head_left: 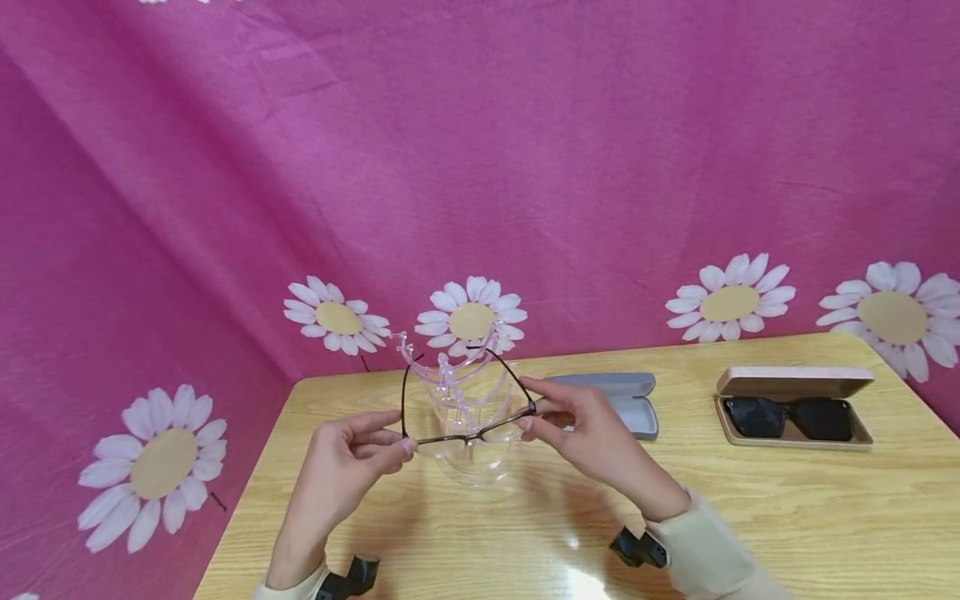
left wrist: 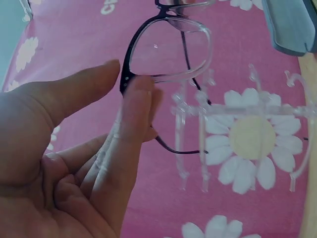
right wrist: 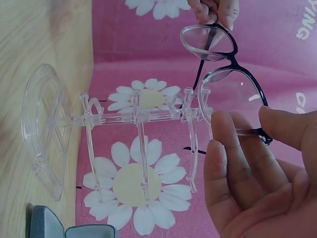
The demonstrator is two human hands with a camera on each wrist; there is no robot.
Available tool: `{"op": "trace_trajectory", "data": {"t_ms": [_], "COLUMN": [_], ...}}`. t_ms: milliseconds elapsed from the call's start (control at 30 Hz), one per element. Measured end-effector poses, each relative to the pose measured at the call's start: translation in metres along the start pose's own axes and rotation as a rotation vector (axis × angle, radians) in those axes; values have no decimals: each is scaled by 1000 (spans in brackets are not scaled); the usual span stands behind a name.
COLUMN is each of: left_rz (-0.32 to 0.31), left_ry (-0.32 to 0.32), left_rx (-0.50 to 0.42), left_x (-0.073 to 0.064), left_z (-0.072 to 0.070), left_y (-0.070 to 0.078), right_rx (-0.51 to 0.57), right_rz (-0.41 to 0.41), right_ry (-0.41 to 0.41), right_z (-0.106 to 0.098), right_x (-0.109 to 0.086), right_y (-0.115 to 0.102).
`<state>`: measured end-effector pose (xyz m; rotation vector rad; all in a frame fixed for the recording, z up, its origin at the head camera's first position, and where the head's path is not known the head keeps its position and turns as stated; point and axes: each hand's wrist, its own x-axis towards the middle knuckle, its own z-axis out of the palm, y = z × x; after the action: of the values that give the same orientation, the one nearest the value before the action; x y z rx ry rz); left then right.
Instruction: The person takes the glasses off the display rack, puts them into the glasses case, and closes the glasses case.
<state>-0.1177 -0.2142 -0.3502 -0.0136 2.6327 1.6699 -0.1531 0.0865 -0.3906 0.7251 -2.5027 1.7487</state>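
A pair of eyeglasses (head_left: 468, 437) with a dark upper frame and clear lower rims is held in front of a clear plastic eyeglasses stand (head_left: 446, 375). My left hand (head_left: 337, 471) pinches one front corner near the hinge between thumb and fingers. At the opposite corner, my right hand (head_left: 592, 429) grips the frame the same way. Both temples are unfolded and point toward the stand. In the right wrist view the stand (right wrist: 141, 116) shows several curved crossbars on one post and a rounded base. Whether the temple tips touch the top bar, I cannot tell.
An open grey glasses case (head_left: 637, 408) lies behind my right hand. Farther right, black sunglasses (head_left: 757, 417) sit in an open pinkish-beige case (head_left: 795, 379). The wooden table (head_left: 487, 550) ends at a pink cloth (head_left: 562, 167) with daisies, which hangs behind and to the left.
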Motion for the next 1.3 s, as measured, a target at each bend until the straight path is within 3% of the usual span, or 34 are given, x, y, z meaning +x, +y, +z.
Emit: {"op": "trace_trajectory", "data": {"t_ms": [300,500,767,1033,1167,1300], "left_rz": [-10,14,118,246,292,334], "left_ry": [-34,-27,-84,-128,-113,-94], "left_rx": [88,126,184,147,148,159], "left_x": [-20,-32,-45,-64,-63,-53], "left_z": [3,6,10,15,25,37], "left_y": [16,23,28,33,35,33], "right_rx": [143,138,109,139,137,130], "right_rz": [34,10,-13,-63,-84,-66], "right_ry": [-50,-60,-74,-73,-52,-24], "right_z": [-11,-18,-28,-41,-47,-53], "right_x": [-13,-23,-39,-56,-62,-67], "right_y": [-3,-8,-17,-20,-14,-6]}}
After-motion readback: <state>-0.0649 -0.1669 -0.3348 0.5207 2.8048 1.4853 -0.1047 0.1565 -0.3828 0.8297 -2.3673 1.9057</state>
